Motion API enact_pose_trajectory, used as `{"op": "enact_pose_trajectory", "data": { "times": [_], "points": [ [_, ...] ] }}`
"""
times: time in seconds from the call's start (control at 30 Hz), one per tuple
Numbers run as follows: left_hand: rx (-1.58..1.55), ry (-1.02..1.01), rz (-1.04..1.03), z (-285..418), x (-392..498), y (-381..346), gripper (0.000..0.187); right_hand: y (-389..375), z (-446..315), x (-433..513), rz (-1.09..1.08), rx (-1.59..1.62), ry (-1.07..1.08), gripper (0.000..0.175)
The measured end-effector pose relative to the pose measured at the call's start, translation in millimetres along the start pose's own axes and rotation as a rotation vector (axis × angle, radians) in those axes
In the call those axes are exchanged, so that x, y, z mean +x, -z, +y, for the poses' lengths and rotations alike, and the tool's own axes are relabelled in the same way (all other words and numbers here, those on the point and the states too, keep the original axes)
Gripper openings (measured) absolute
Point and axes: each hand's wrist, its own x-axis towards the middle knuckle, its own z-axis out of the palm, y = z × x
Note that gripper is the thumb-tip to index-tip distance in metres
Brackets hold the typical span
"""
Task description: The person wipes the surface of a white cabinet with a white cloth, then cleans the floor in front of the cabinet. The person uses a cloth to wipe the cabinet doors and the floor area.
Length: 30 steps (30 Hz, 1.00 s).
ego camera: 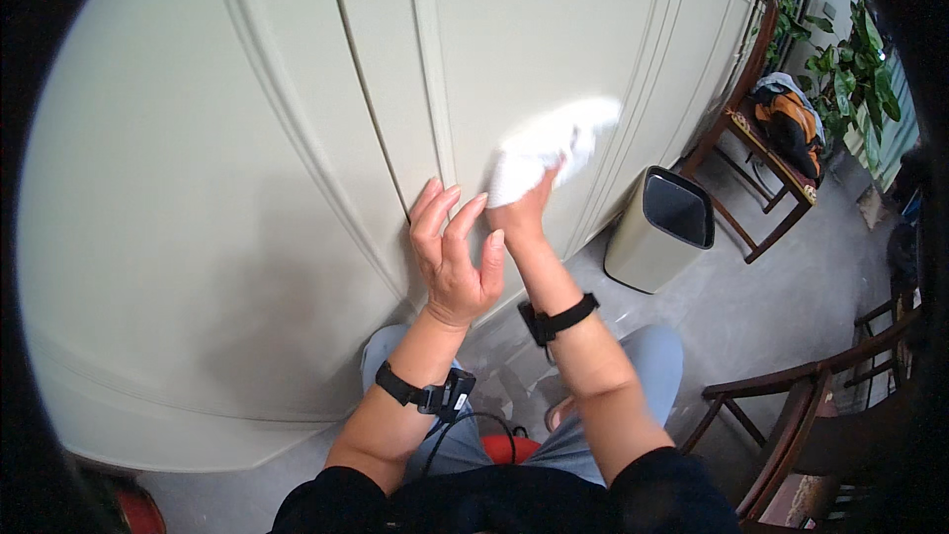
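A white cloth (545, 144), blurred by motion, lies under and around the fingers of my right hand (525, 211), which holds it against a cream cabinet door (541, 22). Most of those fingers are hidden by the cloth. To its left, my left hand (452, 259) has its fingers spread and nothing in them. Its fingertips are at the door surface near a raised moulding (430, 67); whether they touch it I cannot tell. A dark vertical gap (363, 89) between two doors runs just left of that hand.
A beige waste bin (641, 252) with a black rim stands on the grey floor (741, 297) at the right. Beyond it are a wooden chair (778, 200) bearing clothes (789, 126) and a leafy plant (852, 81). Another wooden chair (771, 445) is behind at lower right.
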Motion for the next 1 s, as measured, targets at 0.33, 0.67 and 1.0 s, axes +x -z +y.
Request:
{"op": "enact_pose_trajectory", "data": {
  "times": [0.33,0.67,1.0],
  "points": [
    [-0.028,0.011,-0.021,1.7,-1.9,3.0,0.041,49.3,39.4,107.1,0.237,0.075,0.209,0.068],
    [-0.016,0.016,0.031,7.5,5.2,-2.7,0.04,46.2,-67.4,100.2,0.017,0.135,0.486,0.065],
    [-0.042,0.021,0.033,7.0,1.8,-0.7,0.043,75.1,-61.0,206.2,0.222,-0.084,0.719,0.07]
  ]
}}
